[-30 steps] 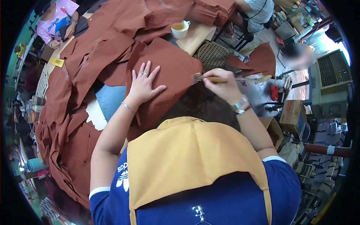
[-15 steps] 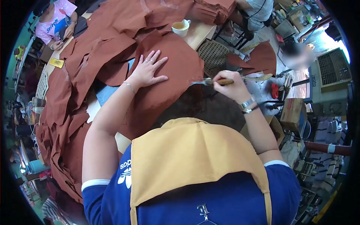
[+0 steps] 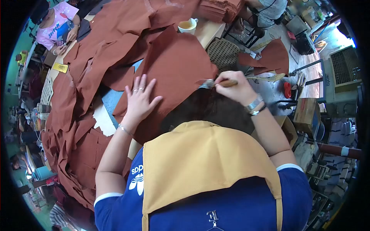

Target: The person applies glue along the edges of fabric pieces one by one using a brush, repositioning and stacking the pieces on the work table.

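A reddish-brown fabric-like piece (image 3: 181, 65) lies spread in front of me, its curved near edge reaching past the table. My left hand (image 3: 140, 101) rests flat on its left part, fingers spread. In my right hand (image 3: 236, 87) is a brush (image 3: 227, 82), gripped by its wooden handle. The pale bristles touch the piece's edge at the right. Beyond the piece, a white cup (image 3: 187, 26) with yellowish contents stands on the table.
More reddish-brown pieces (image 3: 84, 73) cover the table to the left, and a stack (image 3: 219, 10) sits at the back. A woven-top stool (image 3: 223, 53) stands right of the table. Another person (image 3: 58, 29) sits at far left; a cardboard box (image 3: 306, 114) is at right.
My left hand has slid nearer to me and leftward on the piece. The brush in my right hand has shifted slightly along the edge.
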`<state>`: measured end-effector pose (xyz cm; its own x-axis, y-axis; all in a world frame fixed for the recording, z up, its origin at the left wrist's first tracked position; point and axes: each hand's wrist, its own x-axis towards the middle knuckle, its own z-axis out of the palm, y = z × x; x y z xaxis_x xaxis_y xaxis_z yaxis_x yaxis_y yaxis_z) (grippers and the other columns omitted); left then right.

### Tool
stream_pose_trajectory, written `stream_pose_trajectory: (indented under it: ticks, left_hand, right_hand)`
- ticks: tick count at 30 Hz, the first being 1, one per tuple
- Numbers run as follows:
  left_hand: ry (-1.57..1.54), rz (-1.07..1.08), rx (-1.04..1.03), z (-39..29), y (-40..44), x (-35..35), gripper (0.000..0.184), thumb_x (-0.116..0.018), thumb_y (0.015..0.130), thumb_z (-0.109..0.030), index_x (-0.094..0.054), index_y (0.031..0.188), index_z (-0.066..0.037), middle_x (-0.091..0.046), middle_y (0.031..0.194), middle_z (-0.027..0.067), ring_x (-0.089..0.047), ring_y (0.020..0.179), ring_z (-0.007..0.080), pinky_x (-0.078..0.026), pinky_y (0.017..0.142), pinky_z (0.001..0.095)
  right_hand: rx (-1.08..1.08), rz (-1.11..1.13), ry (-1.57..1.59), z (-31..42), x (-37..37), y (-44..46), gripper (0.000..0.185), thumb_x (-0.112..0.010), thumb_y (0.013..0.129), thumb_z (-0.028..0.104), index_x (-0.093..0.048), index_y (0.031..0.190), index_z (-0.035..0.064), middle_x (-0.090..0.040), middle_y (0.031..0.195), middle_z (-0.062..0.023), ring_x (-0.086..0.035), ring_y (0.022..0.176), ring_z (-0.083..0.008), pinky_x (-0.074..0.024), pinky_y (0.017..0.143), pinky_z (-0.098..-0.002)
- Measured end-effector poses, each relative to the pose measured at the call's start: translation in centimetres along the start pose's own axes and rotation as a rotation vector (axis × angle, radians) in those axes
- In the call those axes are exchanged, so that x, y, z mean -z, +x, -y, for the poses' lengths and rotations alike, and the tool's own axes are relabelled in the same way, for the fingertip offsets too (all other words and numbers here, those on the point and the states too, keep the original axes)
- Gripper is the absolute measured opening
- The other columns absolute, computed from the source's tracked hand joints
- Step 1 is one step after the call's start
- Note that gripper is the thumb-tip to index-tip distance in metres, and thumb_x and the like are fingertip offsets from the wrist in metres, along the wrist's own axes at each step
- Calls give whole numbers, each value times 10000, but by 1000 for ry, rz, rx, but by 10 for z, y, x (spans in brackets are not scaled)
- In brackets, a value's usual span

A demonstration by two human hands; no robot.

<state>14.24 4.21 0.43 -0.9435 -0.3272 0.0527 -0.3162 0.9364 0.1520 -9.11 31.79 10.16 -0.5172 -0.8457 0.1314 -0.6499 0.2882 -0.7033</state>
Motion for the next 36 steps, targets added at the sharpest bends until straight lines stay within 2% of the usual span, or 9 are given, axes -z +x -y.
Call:
stream_pose_trajectory:
  ticks: [3,9,12,15,18,22,29,33,36]
  left_hand:
    - [-35,-13,56,15,-4,-5,789,-553,897,-661,-384,1545,-244,-237,1643,153,-184,1516,396,-136,1124,737]
    - [-26,-33,-5,24,18,-7,783,-540,887,-691,-400,1537,-278,-228,1653,128,-178,1527,367,-131,1152,706]
    - [-39,-50,-27,28,22,-11,787,-550,880,-692,-403,1534,-280,-240,1646,137,-188,1522,371,-143,1150,707]
    - [-63,-63,-46,30,27,-10,787,-556,877,-690,-410,1530,-275,-256,1639,142,-200,1517,374,-148,1151,705]
    - [-74,-67,-48,30,28,-11,788,-570,873,-684,-418,1524,-266,-263,1635,143,-211,1515,362,-159,1163,683]
    - [-95,-71,-45,33,26,-15,802,-579,867,-687,-416,1526,-259,-258,1636,142,-204,1519,351,-160,1174,663]
    - [-96,-61,-60,34,27,-12,880,-539,838,-763,-402,1533,-242,-256,1635,147,-185,1525,347,-140,1181,659]
    - [-97,-62,-68,33,27,-11,926,-536,809,-799,-403,1531,-234,-254,1635,154,-184,1524,358,-132,1180,664]
    - [-73,-86,-93,35,29,-15,915,-528,816,-798,-415,1523,-228,-262,1631,160,-193,1521,363,-134,1179,666]
  right_hand:
    - [30,-53,-163,3,14,-2,127,-734,736,109,-693,818,20,-700,788,-132,-700,732,-243,-540,681,-328]
    - [197,-2,145,13,-42,4,120,-748,775,73,-706,863,3,-708,821,-91,-681,743,-161,-530,685,-287]
    - [16,-22,-50,10,-10,-2,93,-737,737,81,-692,793,22,-694,774,-136,-698,723,-245,-542,682,-320]
    - [165,-95,-10,25,-21,3,109,-730,753,70,-683,834,13,-687,788,-139,-688,730,-277,-542,679,-331]
    - [264,19,161,38,-65,6,120,-730,773,66,-676,861,5,-690,833,-148,-689,760,-277,-540,699,-331]
    - [149,1,-27,28,-36,-7,97,-722,764,86,-677,824,24,-677,765,-137,-683,693,-281,-541,670,-345]
    - [352,84,104,58,-90,8,121,-736,775,84,-664,851,23,-683,821,-152,-687,756,-301,-536,679,-352]
    - [194,158,-95,52,-58,-4,147,-744,762,90,-662,862,20,-683,836,-152,-685,778,-303,-535,697,-356]
    - [305,101,33,71,-74,4,128,-731,765,59,-658,863,21,-687,846,-151,-687,793,-303,-540,711,-353]
